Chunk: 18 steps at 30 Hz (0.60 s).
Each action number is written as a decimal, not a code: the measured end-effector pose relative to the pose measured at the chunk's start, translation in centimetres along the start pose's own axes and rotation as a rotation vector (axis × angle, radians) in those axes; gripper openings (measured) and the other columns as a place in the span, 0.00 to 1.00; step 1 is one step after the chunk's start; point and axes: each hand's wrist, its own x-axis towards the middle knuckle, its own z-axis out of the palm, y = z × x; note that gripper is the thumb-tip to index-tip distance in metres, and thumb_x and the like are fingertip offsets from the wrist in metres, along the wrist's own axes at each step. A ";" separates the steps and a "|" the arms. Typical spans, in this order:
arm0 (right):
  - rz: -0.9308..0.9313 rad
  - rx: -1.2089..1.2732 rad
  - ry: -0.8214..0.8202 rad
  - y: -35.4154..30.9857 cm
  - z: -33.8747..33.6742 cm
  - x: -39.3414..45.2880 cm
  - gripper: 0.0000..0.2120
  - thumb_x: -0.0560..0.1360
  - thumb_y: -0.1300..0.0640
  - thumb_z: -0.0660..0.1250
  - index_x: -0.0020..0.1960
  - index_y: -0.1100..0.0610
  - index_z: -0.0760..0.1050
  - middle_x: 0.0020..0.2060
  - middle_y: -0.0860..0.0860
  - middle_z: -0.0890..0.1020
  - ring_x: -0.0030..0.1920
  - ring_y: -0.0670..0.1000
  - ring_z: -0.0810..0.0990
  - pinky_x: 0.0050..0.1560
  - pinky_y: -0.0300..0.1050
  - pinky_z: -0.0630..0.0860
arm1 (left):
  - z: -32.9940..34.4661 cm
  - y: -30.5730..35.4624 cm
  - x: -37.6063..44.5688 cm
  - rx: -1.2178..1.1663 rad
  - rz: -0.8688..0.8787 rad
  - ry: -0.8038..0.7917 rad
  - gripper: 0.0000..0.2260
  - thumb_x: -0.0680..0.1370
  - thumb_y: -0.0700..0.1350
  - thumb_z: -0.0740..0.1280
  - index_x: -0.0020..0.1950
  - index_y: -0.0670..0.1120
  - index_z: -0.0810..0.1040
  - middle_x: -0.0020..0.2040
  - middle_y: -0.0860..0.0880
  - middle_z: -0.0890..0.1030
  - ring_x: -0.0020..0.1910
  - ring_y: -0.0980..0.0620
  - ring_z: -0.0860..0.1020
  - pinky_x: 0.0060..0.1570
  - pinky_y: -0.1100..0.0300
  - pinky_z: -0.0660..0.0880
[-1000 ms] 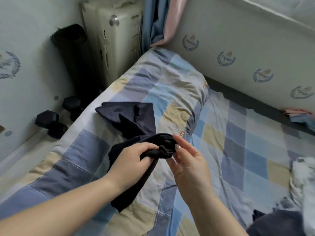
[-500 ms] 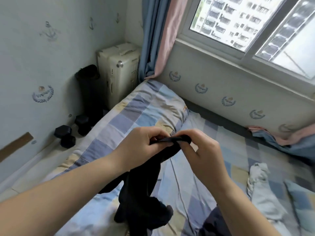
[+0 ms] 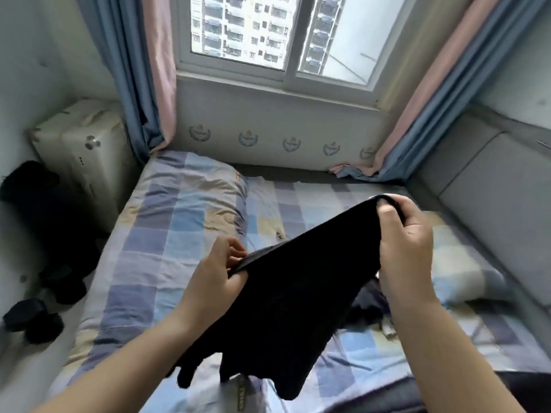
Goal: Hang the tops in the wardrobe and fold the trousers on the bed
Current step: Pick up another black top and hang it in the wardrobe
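Note:
I hold a dark garment up over the bed, stretched flat between both hands. My left hand pinches its near-left top edge, thumb on top. My right hand grips the far-right top corner, higher up, fingers curled round the hem. The cloth hangs down towards me with its lower end dangling near the bottom of the view. I cannot tell whether it is a top or trousers. Another dark garment lies on the bed just behind the held one.
The bed has a blue, purple and yellow checked cover and a pillow at the right by a grey padded headboard. A window with curtains is ahead. A white heater and dark dumbbells stand at the left.
My hands moved apart and spread the dark garment out wide, right hand going up and right. The view swung right, towards the window and headboard.

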 end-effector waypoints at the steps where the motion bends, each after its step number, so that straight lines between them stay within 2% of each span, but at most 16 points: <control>1: 0.021 -0.004 0.055 -0.1 -1.6 -0.5 0.07 0.70 0.49 0.61 0.40 0.44 0.78 0.31 0.38 0.78 0.34 0.37 0.74 0.35 0.30 0.70 | 0.2 0.0 -0.3 0.011 0.016 -0.006 0.15 0.73 0.36 0.68 0.47 0.56 0.70 0.42 0.53 0.81 0.41 0.56 0.80 0.42 0.56 0.77; 3: 0.053 -0.011 0.143 -0.3 -4.1 -1.4 0.07 0.69 0.47 0.61 0.39 0.44 0.78 0.31 0.38 0.78 0.33 0.38 0.74 0.35 0.30 0.71 | 0.3 -0.1 -0.5 0.108 0.072 -0.040 0.15 0.72 0.35 0.68 0.45 0.56 0.72 0.41 0.56 0.81 0.42 0.58 0.80 0.43 0.60 0.77; 7: 0.071 -0.072 0.291 -0.8 -9.9 -3.9 0.08 0.68 0.44 0.61 0.39 0.42 0.78 0.31 0.37 0.78 0.34 0.37 0.74 0.37 0.30 0.71 | 1.7 1.3 0.1 0.287 0.178 -0.154 0.09 0.70 0.35 0.70 0.44 0.49 0.80 0.42 0.52 0.78 0.43 0.51 0.77 0.45 0.52 0.75; 9: 0.077 -0.109 0.331 -0.8 -11.8 -5.3 0.08 0.68 0.44 0.61 0.40 0.40 0.78 0.32 0.37 0.79 0.36 0.37 0.75 0.38 0.29 0.71 | 3.4 2.5 0.1 0.267 0.154 -0.216 0.10 0.71 0.35 0.69 0.43 0.51 0.80 0.40 0.51 0.80 0.40 0.51 0.78 0.44 0.52 0.75; 11: 0.085 -0.134 0.413 -0.8 -15.0 -7.1 0.07 0.68 0.44 0.61 0.40 0.41 0.78 0.32 0.37 0.79 0.36 0.38 0.75 0.40 0.31 0.71 | 6.6 4.6 -0.8 0.048 0.008 -0.379 0.12 0.74 0.34 0.68 0.42 0.52 0.80 0.38 0.50 0.82 0.37 0.53 0.80 0.40 0.59 0.76; 13: 0.121 -0.137 0.511 -0.6 -18.2 -8.6 0.06 0.69 0.46 0.62 0.40 0.41 0.79 0.32 0.37 0.79 0.36 0.37 0.74 0.41 0.34 0.71 | 9.5 6.5 -2.2 -0.298 -0.216 -0.543 0.07 0.77 0.35 0.67 0.43 0.46 0.81 0.37 0.48 0.82 0.36 0.54 0.80 0.35 0.65 0.77; 15: 0.148 -0.163 0.607 -0.6 -22.2 -10.4 0.06 0.70 0.48 0.62 0.39 0.42 0.78 0.32 0.37 0.79 0.36 0.37 0.74 0.43 0.37 0.71 | 12.3 8.3 -3.9 -0.534 -0.374 -0.654 0.02 0.76 0.38 0.68 0.45 0.42 0.80 0.37 0.46 0.81 0.34 0.55 0.80 0.32 0.66 0.77; 18: 0.162 -0.244 0.702 -1.4 -28.7 -14.4 0.07 0.71 0.49 0.62 0.39 0.43 0.78 0.30 0.37 0.78 0.34 0.37 0.73 0.39 0.31 0.71 | 16.8 11.6 -7.4 -0.749 -0.479 -0.801 0.12 0.69 0.45 0.70 0.50 0.43 0.77 0.36 0.46 0.78 0.30 0.54 0.76 0.29 0.64 0.77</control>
